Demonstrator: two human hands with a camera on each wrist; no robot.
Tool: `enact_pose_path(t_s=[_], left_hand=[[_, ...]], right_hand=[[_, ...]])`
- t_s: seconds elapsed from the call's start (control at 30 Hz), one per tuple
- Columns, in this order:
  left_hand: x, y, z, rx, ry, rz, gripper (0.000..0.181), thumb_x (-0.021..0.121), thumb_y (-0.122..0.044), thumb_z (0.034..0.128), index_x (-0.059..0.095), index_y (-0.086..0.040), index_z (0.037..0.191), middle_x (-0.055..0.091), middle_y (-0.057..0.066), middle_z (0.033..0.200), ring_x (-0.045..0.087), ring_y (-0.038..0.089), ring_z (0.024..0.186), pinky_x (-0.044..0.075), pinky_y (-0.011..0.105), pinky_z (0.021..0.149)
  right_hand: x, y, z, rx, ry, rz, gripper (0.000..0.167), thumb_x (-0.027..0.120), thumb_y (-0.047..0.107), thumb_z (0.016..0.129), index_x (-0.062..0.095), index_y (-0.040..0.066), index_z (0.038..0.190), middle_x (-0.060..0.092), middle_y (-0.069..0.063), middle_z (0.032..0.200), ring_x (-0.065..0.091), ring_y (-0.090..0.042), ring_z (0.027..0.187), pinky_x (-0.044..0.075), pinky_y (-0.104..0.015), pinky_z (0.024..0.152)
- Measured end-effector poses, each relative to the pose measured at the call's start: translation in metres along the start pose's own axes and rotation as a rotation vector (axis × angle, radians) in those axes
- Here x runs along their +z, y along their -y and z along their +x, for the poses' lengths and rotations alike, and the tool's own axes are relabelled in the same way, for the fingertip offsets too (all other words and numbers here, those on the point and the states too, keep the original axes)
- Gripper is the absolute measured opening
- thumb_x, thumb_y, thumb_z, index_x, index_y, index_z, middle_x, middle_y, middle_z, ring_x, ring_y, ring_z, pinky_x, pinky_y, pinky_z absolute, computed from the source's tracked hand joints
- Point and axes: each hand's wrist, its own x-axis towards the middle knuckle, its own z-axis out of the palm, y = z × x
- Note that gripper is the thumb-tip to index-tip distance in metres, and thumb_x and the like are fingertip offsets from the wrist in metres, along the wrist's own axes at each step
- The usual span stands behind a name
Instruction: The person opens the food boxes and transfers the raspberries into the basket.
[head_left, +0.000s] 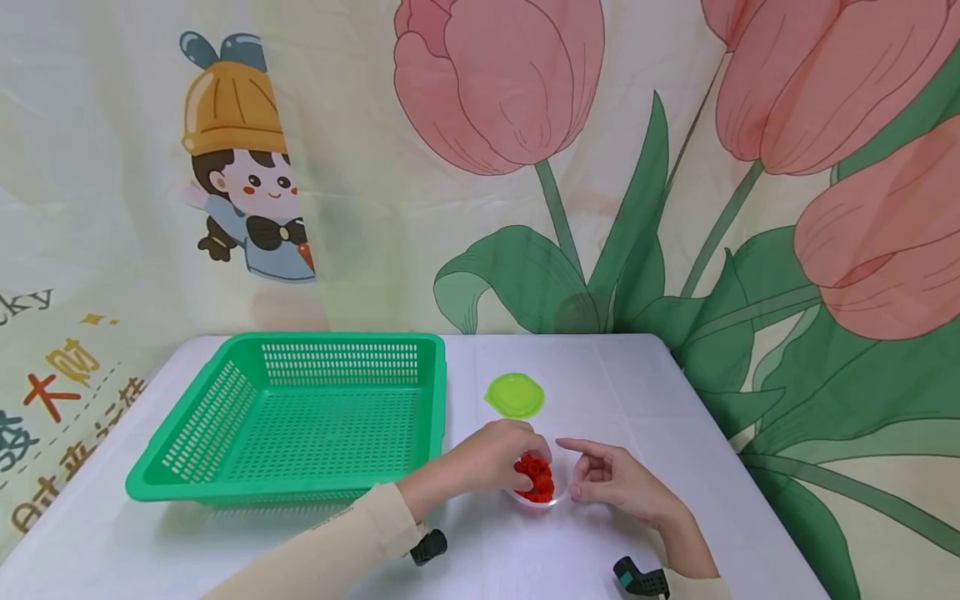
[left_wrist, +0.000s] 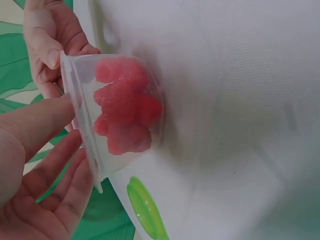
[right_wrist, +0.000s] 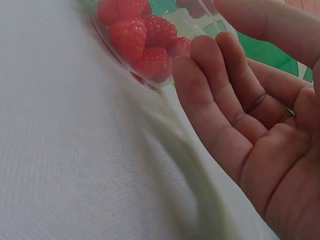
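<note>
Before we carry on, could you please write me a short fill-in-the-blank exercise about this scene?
The berries are coloured ____.
In the head view, the tub stands to the ____ of the basket.
The lid and basket are both coloured ____.
The hand nearer the basket is the person's ____ one.
Missing words: red; right; green; left.

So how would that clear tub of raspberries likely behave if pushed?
The clear tub would probably slide more readily than tip, since it looks wider than tall and the raspberries sit low. Its see-through plastic looks thin, so it may flex when squeezed. Uncovered, it could spill if tilted.
</note>
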Motion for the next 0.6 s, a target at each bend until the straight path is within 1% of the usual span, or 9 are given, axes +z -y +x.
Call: enact_pose_path(t_s=[0.17,0.27,0.43,0.6], left_hand=[[0.004,0.001,0.004,-0.006,-0.004,0.025,0.03,0.086,-0.013,0.0893,0.079,-0.018,0.118,0.073,-0.003,0.109,0.061,0.007,0.099,0.055,0.021,0.084],[0.006,0.001,0.005,-0.003,-0.002,0.033,0.03,0.086,-0.014,0.0896,0.079,-0.017,0.118,0.073,-0.002,0.11,0.06,0.007,0.099,0.055,0.021,0.083],[0.01,0.0,0.008,0.023,0.009,0.059,0.027,0.086,-0.013,0.0897,0.08,-0.016,0.116,0.073,-0.002,0.106,0.06,0.007,0.096,0.054,0.021,0.085],[0.014,-0.002,0.01,0.02,0.023,0.094,0.025,0.086,-0.013,0.0901,0.081,-0.017,0.114,0.072,-0.004,0.103,0.059,0.006,0.094,0.053,0.021,0.084]], right_hand=[[0.001,0.0,-0.001,-0.002,-0.002,-0.002,0.069,0.083,0.014,0.093,0.054,0.011,0.155,0.065,-0.01,0.099,0.061,-0.02,0.084,0.057,-0.022,0.076],[0.0,-0.001,-0.001,-0.004,0.0,-0.004,0.068,0.083,0.014,0.093,0.054,0.012,0.155,0.065,-0.011,0.1,0.062,-0.02,0.085,0.057,-0.023,0.077],[-0.001,-0.003,-0.002,-0.021,0.009,0.003,0.07,0.083,0.012,0.093,0.053,0.011,0.156,0.065,-0.011,0.099,0.062,-0.018,0.083,0.057,-0.023,0.076],[0.0,-0.003,-0.002,-0.042,0.022,0.014,0.07,0.083,0.009,0.092,0.052,0.009,0.156,0.064,-0.01,0.098,0.062,-0.015,0.081,0.055,-0.022,0.074]])
